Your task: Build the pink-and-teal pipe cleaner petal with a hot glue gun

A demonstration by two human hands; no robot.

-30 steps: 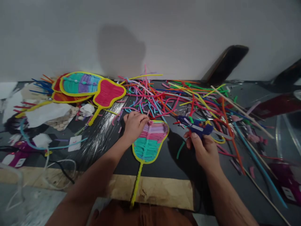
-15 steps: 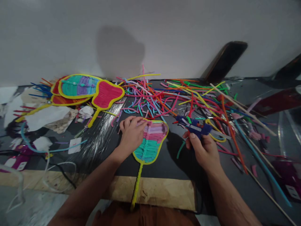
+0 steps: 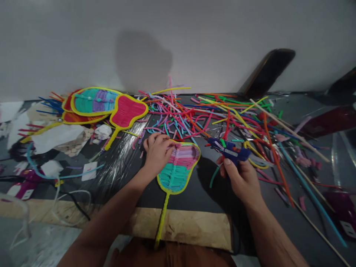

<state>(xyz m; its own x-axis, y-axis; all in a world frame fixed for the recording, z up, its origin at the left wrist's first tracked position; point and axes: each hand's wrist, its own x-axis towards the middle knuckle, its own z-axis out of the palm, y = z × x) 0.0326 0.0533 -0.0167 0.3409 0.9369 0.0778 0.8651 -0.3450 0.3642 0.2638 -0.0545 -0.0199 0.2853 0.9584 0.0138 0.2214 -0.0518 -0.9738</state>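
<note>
A wing-shaped pipe-cleaner piece [image 3: 178, 174] lies on the dark table, edged in yellow and filled with lilac, pink and teal strips. Its twisted yellow stem reaches past the table's front edge. My left hand [image 3: 158, 154] is curled over its upper left edge, hiding that part. In my right hand [image 3: 240, 176] is a dark blue hot glue gun [image 3: 233, 151], its nozzle pointing up and left beyond the wing's right side. A clear glue stick [image 3: 260, 161] sticks out of its back. A short green pipe cleaner [image 3: 214, 177] lies below the nozzle.
Finished pieces [image 3: 94, 102] and a pink yellow-edged one [image 3: 129, 111] are stacked at the back left. Loose pipe cleaners [image 3: 178, 115] cover the back. A phone [image 3: 271, 74] leans on the wall. Cables and a white plug [image 3: 52, 169] lie left; wooden sticks [image 3: 289, 128] lie right.
My left hand has shifted slightly on the wing, its fingers drawn back a little toward the left edge. The right hand and glue gun stay almost still.
</note>
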